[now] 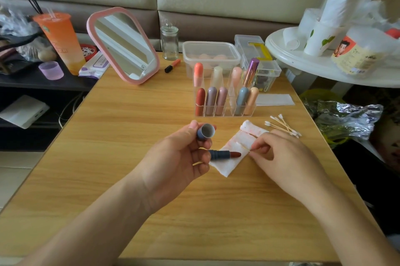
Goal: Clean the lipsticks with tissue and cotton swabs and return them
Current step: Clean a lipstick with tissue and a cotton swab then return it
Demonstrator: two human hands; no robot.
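Beyond tissue (227,167), rack (225,112), mirror (123,45), left fingers (204,157) gripping lipstick (223,155), right fingers (260,148) pinching swab (244,147)

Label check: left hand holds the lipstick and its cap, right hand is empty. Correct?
Not empty: the head view shows the right hand pinching a cotton swab over the tissue. The left hand does hold the lipstick and its cap.

Capped lipsticks (200,101): nine, all in one clear organizer (228,111). Uncapped lipstick (225,154): one, plus one loose cap (205,131). Stained tissue (227,167): one. Piled cotton swabs (281,125): several, exact count unclear. Single swab (243,146): one. Mirror (123,45), glass jar (170,43), drink cup (61,38): one each. Clear boxes (211,49): three.
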